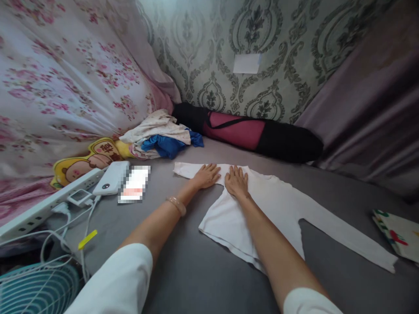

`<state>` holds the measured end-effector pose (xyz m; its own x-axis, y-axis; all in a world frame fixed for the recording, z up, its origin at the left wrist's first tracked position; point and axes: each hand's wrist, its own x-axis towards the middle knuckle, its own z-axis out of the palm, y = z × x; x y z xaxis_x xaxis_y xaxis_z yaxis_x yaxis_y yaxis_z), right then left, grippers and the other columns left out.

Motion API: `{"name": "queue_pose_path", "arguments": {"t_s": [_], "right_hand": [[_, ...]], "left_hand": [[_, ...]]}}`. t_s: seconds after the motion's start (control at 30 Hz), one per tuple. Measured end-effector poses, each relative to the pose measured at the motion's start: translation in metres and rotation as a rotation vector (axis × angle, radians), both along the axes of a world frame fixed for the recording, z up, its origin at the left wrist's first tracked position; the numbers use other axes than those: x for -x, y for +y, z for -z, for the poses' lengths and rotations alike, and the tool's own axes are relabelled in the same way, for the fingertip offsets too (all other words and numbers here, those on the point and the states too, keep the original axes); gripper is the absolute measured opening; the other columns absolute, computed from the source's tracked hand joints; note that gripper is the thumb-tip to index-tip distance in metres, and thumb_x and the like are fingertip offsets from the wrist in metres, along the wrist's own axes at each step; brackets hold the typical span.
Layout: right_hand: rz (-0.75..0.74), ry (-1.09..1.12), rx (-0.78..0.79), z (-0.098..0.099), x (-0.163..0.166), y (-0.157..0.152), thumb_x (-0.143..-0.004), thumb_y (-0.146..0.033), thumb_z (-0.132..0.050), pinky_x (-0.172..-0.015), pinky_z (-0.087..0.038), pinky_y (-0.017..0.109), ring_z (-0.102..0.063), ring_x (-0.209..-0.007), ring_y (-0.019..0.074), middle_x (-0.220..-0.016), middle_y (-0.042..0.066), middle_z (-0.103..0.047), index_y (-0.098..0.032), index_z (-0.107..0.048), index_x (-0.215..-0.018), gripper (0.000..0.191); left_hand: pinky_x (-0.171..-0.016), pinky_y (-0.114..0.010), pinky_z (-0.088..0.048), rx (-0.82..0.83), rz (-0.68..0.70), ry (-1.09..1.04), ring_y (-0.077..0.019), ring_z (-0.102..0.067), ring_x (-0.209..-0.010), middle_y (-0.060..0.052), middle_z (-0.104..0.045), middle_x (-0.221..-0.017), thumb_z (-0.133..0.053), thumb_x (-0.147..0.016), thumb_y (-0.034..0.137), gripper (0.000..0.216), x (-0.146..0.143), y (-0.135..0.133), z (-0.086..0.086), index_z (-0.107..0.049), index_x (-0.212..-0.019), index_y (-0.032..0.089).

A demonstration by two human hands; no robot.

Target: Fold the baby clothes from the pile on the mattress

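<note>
Pressing two hands [221, 178], one white shirt [281, 209]

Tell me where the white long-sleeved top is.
The white top lies flat on the grey sheet, centre-right in the head view, under the left hand and right hand, before the black-and-pink bag.

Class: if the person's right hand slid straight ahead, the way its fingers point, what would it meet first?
The right hand lies flat on the white shirt. Beyond the shirt's edge comes bare grey sheet, then probably the black and pink bag; depth is unclear.
</note>
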<state>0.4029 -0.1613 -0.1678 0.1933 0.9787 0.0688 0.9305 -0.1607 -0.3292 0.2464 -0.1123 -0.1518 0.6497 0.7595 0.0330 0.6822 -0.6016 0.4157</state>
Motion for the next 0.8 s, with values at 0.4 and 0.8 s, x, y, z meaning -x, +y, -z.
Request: {"name": "queue_pose_path", "arguments": {"t_s": [0.4,0.8], "right_hand": [[-0.013,0.092,0.012,-0.005,-0.002,0.002,-0.098,-0.032,-0.027,-0.116,-0.004,0.055,-0.015,-0.146,0.0322,-0.158,0.016,-0.024,-0.006,-0.033,-0.15,0.059],[-0.492,0.192,0.094,-0.065,-0.03,-0.17,-0.087,-0.033,-0.052,-0.076,-0.045,0.03,-0.06,-0.076,0.0165,-0.09,0.001,-0.067,-0.024,-0.066,-0.091,0.017]], "left_hand": [[-0.116,-0.043,-0.014,-0.174,-0.282,0.125,-0.0286,-0.029,-0.14,-0.019,-0.041,-0.147,-0.04,-0.095,0.023,0.042,0.085,0.002,-0.016,-0.048,-0.134,0.009],[-0.06,-0.024,-0.041,0.462,-0.068,-0.055,-0.0154,-0.058,-0.066,-0.002,-0.068,-0.074,-0.057,-0.082,0.042,0.028,0.066,-0.119,-0.042,-0.068,-0.093,0.018]]}}
